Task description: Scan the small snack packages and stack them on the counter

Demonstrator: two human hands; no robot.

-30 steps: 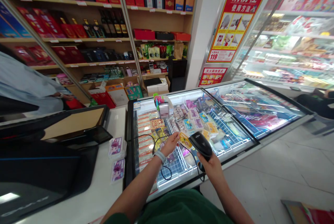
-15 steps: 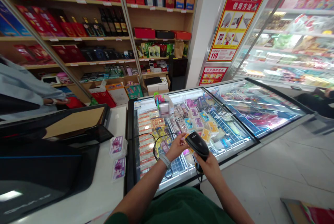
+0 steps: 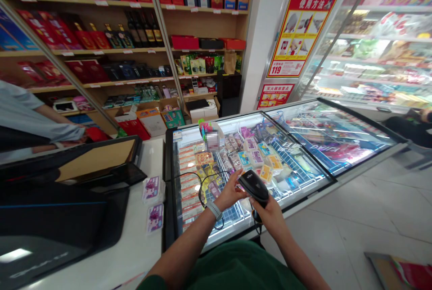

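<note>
My right hand [image 3: 270, 215] grips a black barcode scanner [image 3: 254, 187] by its handle, above the glass lid of a chest freezer [image 3: 249, 123]. The scanner's black cable [image 3: 202, 191] loops across the glass. My left hand [image 3: 231, 191], a watch on its wrist, is closed just under the scanner's head. What it pinches is hidden behind the scanner. Packaged ice creams [image 3: 251, 157] lie under the glass.
Two purple-labelled packs [image 3: 151, 189] lie on the white counter [image 3: 135, 245], beside a black checkout screen [image 3: 60, 209]. A person in a pale blue top [image 3: 30, 119] stands at far left. Shelves of boxed bottles [image 3: 118, 24] and a lit chiller [image 3: 371, 56] line the back.
My two hands have drawn together: the left hand with its yellow packet moved under the scanner's head, and the packet is now hidden. The person at left shifted an arm.
</note>
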